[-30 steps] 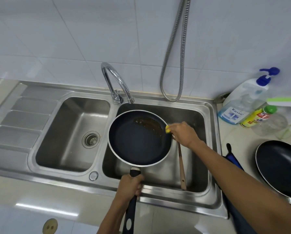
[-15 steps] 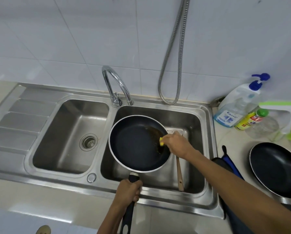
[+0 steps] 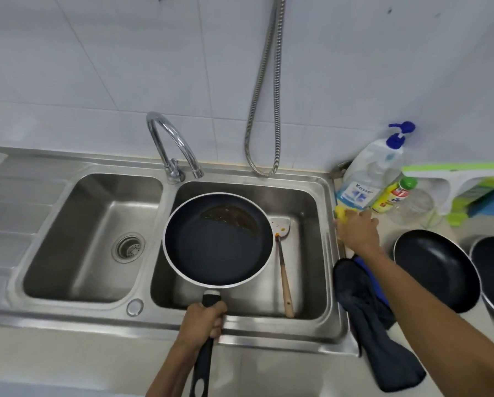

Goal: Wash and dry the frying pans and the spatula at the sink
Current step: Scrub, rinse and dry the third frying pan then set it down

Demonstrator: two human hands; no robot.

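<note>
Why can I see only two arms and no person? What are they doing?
The camera sits on the person's head and looks down, so only their arms show. The left hand grips the handle of a frying pan, greasy brown inside, over the sink's right bowl. A spatula lies in that bowl. The right hand reaches to the counter by a soap bottle, a yellow sponge at its fingers; whether it grips it is unclear. A dark cloth and more pans lie to the right.
</note>
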